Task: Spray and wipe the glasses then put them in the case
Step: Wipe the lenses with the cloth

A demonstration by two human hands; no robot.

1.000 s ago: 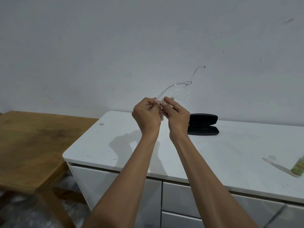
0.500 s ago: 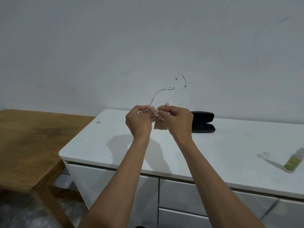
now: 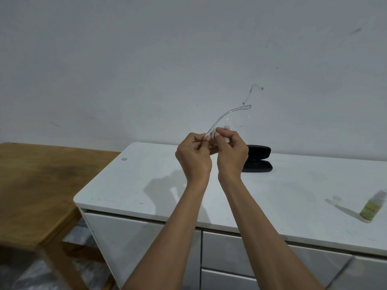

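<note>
I hold clear, see-through glasses [image 3: 227, 115] up in front of the wall. My left hand [image 3: 193, 156] pinches the frame near one lens. My right hand [image 3: 231, 152] presses a small pale cloth [image 3: 219, 131] against that lens, so the lens is mostly hidden. One temple arm curves up to the right; the other shows faintly higher against the wall. The black glasses case [image 3: 258, 159] lies open on the white cabinet top [image 3: 129, 185], partly behind my right hand. A small spray bottle [image 3: 372, 207] with a green label stands at the far right.
A small clear cap [image 3: 336, 199] lies left of the spray bottle. A wooden table [image 3: 39, 185] adjoins the cabinet on the left, lower than its top. The cabinet has drawer fronts [image 3: 240, 256] below its edge. A plain white wall stands behind.
Both hands rose slightly and drew closer together. The glasses turned, so the temple arms swung up and to the right. The cloth stays pressed on the lens.
</note>
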